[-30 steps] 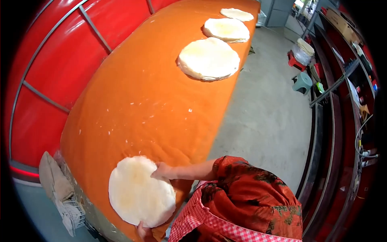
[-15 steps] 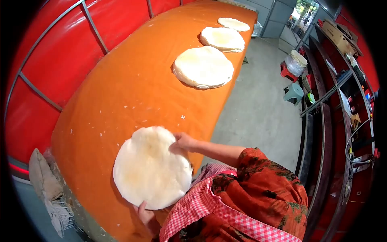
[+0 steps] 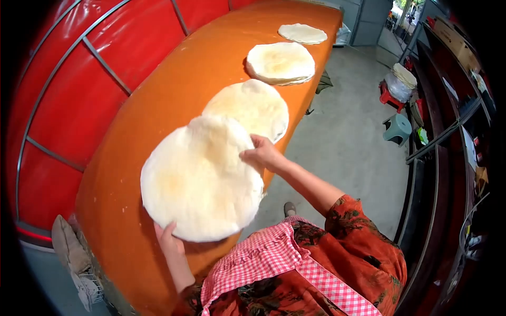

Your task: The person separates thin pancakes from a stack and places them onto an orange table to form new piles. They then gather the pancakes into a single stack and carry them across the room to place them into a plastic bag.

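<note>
A large round white sheet (image 3: 197, 184), fluffy-edged with faint yellowish patches, is held over the orange tabletop (image 3: 132, 145). My left hand (image 3: 170, 243) grips its near lower edge, thumb on top and fingers underneath. At the right edge my right hand (image 3: 262, 152) pinches the sheet, which buckles slightly near those fingers. Just beyond lies a pile of similar round sheets (image 3: 250, 105), its near side overlapped by the held one in this view.
Farther along the table are another round pile (image 3: 282, 60) and a thinner one (image 3: 303, 33). A red wall (image 3: 58, 121) with metal bars borders the left. On the right floor stand a grey-green stool (image 3: 398, 129) and a red stool (image 3: 391, 97) bearing a bagged stack, beside dark shelving (image 3: 429, 179).
Both hands have carried the sheet forward along the table, toward the nearest pile, and it now overlaps that pile in view. The camera has moved forward too.
</note>
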Tool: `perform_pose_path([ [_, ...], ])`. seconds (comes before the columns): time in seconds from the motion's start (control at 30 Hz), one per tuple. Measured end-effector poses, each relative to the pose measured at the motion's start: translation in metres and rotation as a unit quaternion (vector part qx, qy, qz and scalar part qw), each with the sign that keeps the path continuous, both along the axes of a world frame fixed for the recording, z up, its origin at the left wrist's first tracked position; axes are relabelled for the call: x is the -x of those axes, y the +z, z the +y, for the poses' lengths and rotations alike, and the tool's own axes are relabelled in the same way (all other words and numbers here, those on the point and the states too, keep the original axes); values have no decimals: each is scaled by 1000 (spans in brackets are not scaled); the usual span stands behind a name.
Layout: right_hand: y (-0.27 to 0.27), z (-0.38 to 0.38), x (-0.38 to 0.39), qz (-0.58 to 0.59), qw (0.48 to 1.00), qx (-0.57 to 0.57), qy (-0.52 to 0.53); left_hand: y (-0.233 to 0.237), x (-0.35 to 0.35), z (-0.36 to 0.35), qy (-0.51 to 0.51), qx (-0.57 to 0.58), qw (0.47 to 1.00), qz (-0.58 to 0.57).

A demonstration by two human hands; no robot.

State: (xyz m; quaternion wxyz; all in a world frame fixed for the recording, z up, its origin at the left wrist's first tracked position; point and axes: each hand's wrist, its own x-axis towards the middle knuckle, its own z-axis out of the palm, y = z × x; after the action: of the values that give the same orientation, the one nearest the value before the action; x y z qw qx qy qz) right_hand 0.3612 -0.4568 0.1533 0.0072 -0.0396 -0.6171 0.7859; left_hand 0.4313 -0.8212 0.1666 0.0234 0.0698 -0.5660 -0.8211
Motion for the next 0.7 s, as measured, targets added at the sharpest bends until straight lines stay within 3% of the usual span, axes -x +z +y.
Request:
perform_pose_path([
  [0.03, 7, 31, 11, -11, 999, -53, -4, 5, 20, 29, -6, -6, 1000, -5],
  [0.2, 17, 154, 86, 44, 997, -57, -22, 12, 117, 140, -58, -14, 998, 3],
  [0.4, 16, 217, 158, 50, 998, 21, -26, -1, 200, 208, -88, 10, 996, 18],
  [0.5, -24, 234, 192, 6, 1000, -7, -27, -42, 230, 212, -112, -25, 993, -16],
  [0.6, -76, 239, 195, -99, 988, -120, -25, -112, 249, 209, -100, 36, 987, -117],
  [0.63, -91, 242, 198, -136, 976, -170, -26, -149, 258, 198, -84, 104, 977, -165],
  [0.67, -123, 249, 209, -122, 985, -113, -39, -146, 256, 201, -68, 111, 977, -168],
  [0.7, -117, 251, 207, -127, 986, -104, -39, -131, 248, 212, -52, 114, 977, -172],
])
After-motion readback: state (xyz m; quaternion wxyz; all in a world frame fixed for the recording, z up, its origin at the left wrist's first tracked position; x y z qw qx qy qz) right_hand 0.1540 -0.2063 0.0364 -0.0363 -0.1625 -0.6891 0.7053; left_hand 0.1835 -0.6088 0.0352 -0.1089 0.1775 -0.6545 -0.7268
